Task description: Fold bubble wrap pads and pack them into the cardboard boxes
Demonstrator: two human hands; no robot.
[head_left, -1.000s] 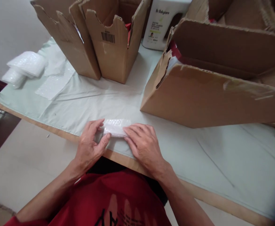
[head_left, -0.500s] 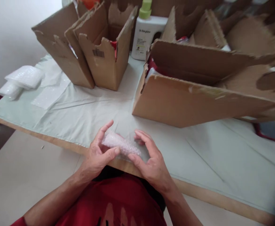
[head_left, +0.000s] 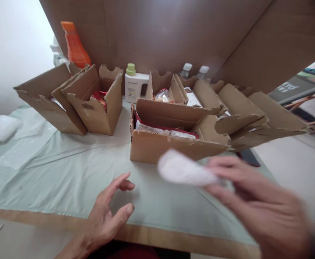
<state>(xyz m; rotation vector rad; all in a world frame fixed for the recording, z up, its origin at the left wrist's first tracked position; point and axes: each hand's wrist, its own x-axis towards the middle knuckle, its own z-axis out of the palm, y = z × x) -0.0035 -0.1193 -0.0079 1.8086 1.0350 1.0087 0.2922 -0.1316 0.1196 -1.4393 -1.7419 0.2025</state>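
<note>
My right hand (head_left: 256, 201), smeared by motion, pinches one end of a small bubble-wrapped packet (head_left: 185, 171). The packet is whitish and blurred; what lies inside the wrap cannot be made out. It is held in the air before the front wall of a long cardboard box (head_left: 173, 147). My left hand (head_left: 110, 212) hovers over the cloth near the table's front edge, thumb and fingers apart, with nothing in it. Inside the long box show a dark red edge and some clear-wrapped packets (head_left: 165, 131).
Two cardboard boxes (head_left: 95, 111) stand at the left, one holding red packets. Behind are an orange bottle (head_left: 76, 46), a white jug with a green cap (head_left: 135, 86) and two white-capped bottles. More boxes (head_left: 240, 104) stand right. Bubble wrap sheets (head_left: 25, 144) lie far left.
My right hand has carried the bubble-wrapped packet up and to the right, out of my left hand, which has let go. The head view has lifted, showing more of the back.
</note>
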